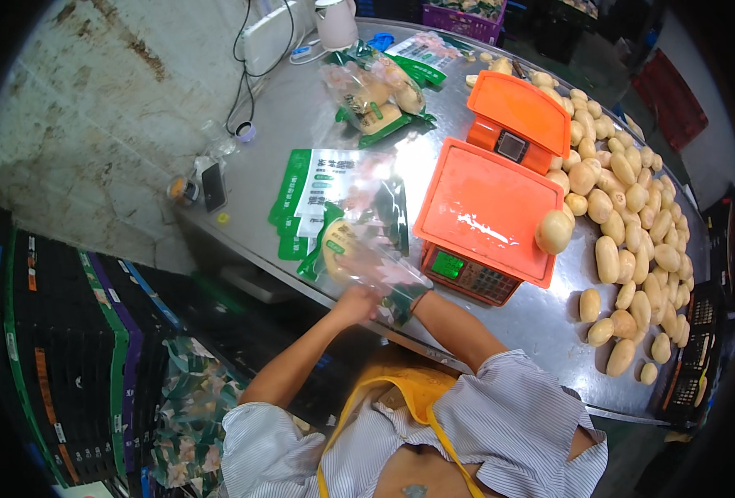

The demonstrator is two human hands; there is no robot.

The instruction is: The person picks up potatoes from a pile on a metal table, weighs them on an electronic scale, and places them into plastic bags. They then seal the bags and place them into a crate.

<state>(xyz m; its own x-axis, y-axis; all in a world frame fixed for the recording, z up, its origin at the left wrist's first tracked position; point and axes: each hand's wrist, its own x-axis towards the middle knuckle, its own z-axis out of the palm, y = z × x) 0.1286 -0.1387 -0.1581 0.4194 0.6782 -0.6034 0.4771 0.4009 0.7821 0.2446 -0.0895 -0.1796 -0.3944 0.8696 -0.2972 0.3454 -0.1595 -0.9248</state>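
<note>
My left hand [358,304] grips the near edge of a clear and green plastic bag [367,255] with peeled potatoes inside. My right hand [418,300] is at the bag's opening, largely hidden by the film, so its fingers do not show. Beneath and beyond the bag lies a stack of flat printed bags [324,180]. Just right of my hands stands an orange digital scale [486,205] with a lit green display; one peeled potato [554,231] rests at the right edge of its pan. Filled potato bags [377,93] lie farther back.
A second orange scale [520,112] stands behind the first. Many peeled potatoes [638,243] cover the right side of the steel table [535,324]. At the left edge lie a phone [214,187] and a jar [182,189]; a kettle [336,25] stands at the back. Stacked black crates [62,367] are at left.
</note>
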